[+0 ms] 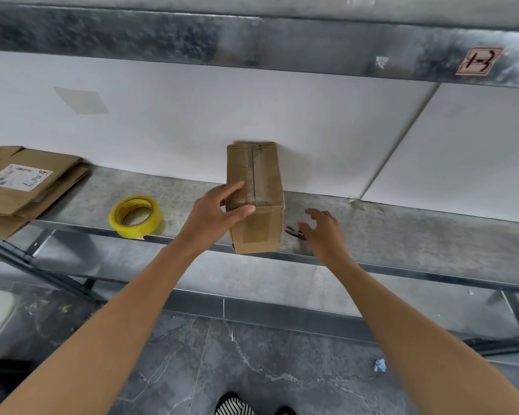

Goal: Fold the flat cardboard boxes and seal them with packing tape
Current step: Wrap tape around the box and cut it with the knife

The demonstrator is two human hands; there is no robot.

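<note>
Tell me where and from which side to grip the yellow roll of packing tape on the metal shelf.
Probably from above: thumb inside the open core, fingers outside the near wall. The yellow roll of packing tape lies flat, hole upward, by the front edge of the metal shelf.

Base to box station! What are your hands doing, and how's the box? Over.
Left hand grips folded box at near corner. Right hand open, beside a small dark tool. Box upright on shelf, top taped. Tape roll off left, nothing blocking.
</note>
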